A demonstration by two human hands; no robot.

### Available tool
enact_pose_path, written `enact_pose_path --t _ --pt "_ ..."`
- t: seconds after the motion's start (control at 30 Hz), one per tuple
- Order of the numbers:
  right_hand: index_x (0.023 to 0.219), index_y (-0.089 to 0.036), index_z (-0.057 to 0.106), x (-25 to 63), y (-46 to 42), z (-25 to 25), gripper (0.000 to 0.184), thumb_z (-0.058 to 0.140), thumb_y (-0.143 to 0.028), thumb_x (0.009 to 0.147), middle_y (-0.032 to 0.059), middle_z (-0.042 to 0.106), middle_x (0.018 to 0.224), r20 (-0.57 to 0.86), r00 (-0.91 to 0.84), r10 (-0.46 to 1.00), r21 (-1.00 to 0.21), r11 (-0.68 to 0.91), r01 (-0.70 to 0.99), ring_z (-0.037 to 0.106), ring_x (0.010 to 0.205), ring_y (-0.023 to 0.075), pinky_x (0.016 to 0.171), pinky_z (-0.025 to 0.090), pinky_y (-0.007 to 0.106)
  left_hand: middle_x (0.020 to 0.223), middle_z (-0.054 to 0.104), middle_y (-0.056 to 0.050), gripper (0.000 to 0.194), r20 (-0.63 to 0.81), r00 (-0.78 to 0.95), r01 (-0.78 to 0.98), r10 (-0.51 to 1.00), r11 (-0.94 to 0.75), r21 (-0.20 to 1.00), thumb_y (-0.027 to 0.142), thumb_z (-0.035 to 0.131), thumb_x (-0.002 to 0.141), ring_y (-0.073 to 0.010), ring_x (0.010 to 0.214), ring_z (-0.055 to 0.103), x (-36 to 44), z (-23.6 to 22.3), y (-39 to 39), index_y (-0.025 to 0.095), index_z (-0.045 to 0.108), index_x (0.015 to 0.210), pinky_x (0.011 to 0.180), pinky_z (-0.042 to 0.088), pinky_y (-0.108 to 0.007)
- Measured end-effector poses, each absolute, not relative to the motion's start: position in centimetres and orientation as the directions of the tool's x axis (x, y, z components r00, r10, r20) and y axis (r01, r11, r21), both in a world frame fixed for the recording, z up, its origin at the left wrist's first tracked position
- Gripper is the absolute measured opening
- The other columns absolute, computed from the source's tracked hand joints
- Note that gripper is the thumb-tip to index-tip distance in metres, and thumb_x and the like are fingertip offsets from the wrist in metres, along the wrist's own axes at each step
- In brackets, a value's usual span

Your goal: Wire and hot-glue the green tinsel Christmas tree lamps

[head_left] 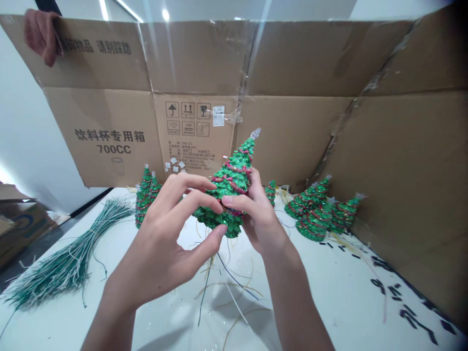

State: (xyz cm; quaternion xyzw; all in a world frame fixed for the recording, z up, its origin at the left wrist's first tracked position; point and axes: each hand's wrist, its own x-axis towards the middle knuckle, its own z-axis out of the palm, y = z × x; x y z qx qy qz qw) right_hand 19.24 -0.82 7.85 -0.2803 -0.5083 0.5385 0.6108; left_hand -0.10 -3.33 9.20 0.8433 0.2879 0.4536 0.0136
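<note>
A small green glittery Christmas tree (231, 179), wound with a red garland and topped by a clear star, is tilted with its tip to the upper right. My right hand (263, 222) grips it from the right, the thumb across its front and the fingers behind. On the other side, my left hand (171, 233) has its fingers spread, with the index and middle fingertips at the lower branches and the thumb apart. Whether those fingertips pinch any of the garland, I cannot tell. Loose wires and strings (228, 287) lie on the white table (175, 312) below.
Similar trees stand at the left (144, 192), and a cluster of trees (316, 214) sits at the right. A bundle of green wires (69, 258) covers the table's left side. Cardboard walls (292, 136) enclose the back and right. A reddish cloth (42, 34) hangs over the top.
</note>
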Motion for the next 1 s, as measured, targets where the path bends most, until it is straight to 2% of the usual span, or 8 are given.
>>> enact_pose_path --t 0.2,0.4,0.7,0.83,1.0 --pt "0.129 -0.036 0.048 19.3 -0.78 7.8 0.064 0.088 -0.027 0.08 0.0005 0.074 0.116 0.326 -0.098 0.94 -0.897 0.275 -0.345 0.072 0.114 0.0292 0.108 0.055 0.05 0.132 0.062 -0.007 0.013 0.762 0.427 0.482 0.486 -0.836 0.263 0.02 0.071 0.101 -0.0209 0.126 0.063 -0.05 9.1 -3.09 0.025 0.067 0.112 0.102 0.052 -0.035" --pt "0.135 -0.036 0.047 19.35 -0.78 7.97 0.072 0.09 -0.031 0.077 0.0022 0.074 0.119 0.308 -0.093 0.947 -0.908 0.264 -0.324 0.071 0.117 0.0309 0.111 0.053 0.053 0.131 0.064 -0.006 0.012 0.777 0.422 0.481 0.467 -0.842 0.245 0.019 0.072 0.101 -0.0198 0.121 0.065 -0.03 9.05 -3.07 0.025 0.068 0.111 0.1 0.054 -0.036" --pt "0.135 -0.036 0.045 19.49 -0.84 7.73 0.07 0.089 -0.025 0.081 0.002 0.073 0.12 0.384 -0.099 0.918 -0.873 0.326 -0.363 0.073 0.116 0.0296 0.111 0.056 0.053 0.126 0.067 -0.005 0.013 0.806 0.408 0.454 0.429 -0.861 0.229 0.016 0.077 0.097 -0.0188 0.117 0.068 -0.12 9.14 -2.94 0.024 0.071 0.105 0.099 0.055 -0.035" --pt "0.135 -0.037 0.045 19.52 -0.97 7.64 0.07 0.089 -0.029 0.082 0.0014 0.072 0.118 0.409 -0.092 0.908 -0.868 0.356 -0.346 0.073 0.113 0.0298 0.111 0.056 0.056 0.126 0.07 -0.004 0.013 0.83 0.408 0.449 0.38 -0.875 0.18 0.016 0.078 0.096 -0.0196 0.113 0.069 -0.02 9.22 -2.73 0.025 0.072 0.103 0.098 0.056 -0.037" --pt "0.134 -0.039 0.044 19.26 -1.5 7.73 0.071 0.089 -0.029 0.081 0.0005 0.07 0.117 0.443 -0.081 0.893 -0.854 0.392 -0.343 0.073 0.11 0.0293 0.106 0.06 0.054 0.123 0.072 -0.004 0.017 0.848 0.424 0.421 0.317 -0.898 0.125 0.015 0.08 0.093 -0.0199 0.102 0.068 -0.19 9.47 -2.63 0.026 0.073 0.103 0.089 0.056 -0.04"
